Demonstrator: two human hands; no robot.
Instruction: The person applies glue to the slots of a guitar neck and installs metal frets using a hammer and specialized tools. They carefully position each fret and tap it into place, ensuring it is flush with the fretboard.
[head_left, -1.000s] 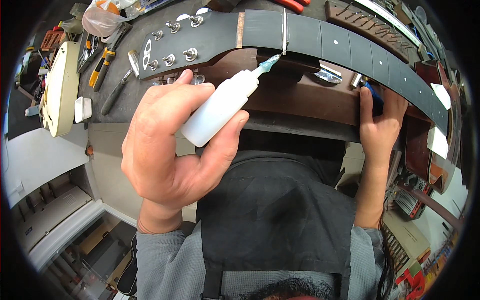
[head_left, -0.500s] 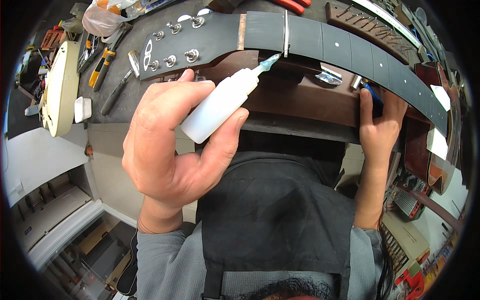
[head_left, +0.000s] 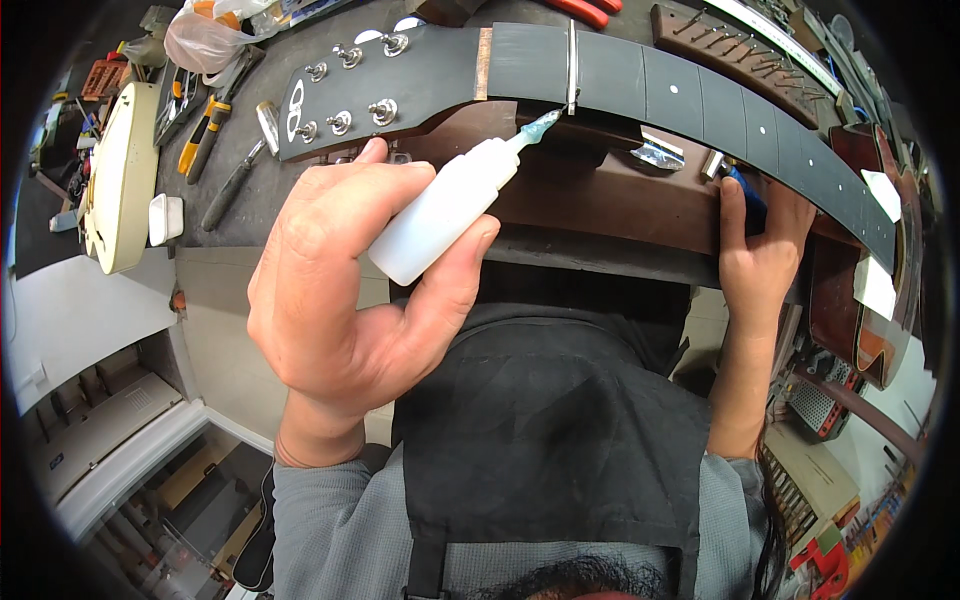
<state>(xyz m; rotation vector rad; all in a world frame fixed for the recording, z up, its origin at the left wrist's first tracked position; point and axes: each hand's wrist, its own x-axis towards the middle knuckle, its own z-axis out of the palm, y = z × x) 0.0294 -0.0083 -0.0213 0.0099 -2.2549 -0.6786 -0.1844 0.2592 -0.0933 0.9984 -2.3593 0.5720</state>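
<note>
My left hand (head_left: 345,270) pinches a small translucent white squeeze bottle (head_left: 440,215) between thumb and fingers. The bottle tilts up to the right, and its bluish narrow nozzle (head_left: 540,126) ends close to the near end of a metal fret wire (head_left: 572,65). That wire lies across the dark fretboard (head_left: 690,95) of a guitar neck. Left of it is the black headstock (head_left: 420,75) with metal tuning posts. My right hand (head_left: 760,240) is closed beside the neck's near edge around a blue-handled tool (head_left: 746,200), mostly hidden by the fingers and neck.
A brown block with rows of fret wires (head_left: 740,65) stands behind the neck. Yellow-black pliers (head_left: 205,135), a file-like tool (head_left: 235,185) and a small white dish (head_left: 165,218) lie left of the headstock. A cream guitar body (head_left: 120,180) stands at far left.
My left hand and the bottle have shifted slightly to the right, keeping the nozzle near the fret wire's end. My right hand stays where it was.
</note>
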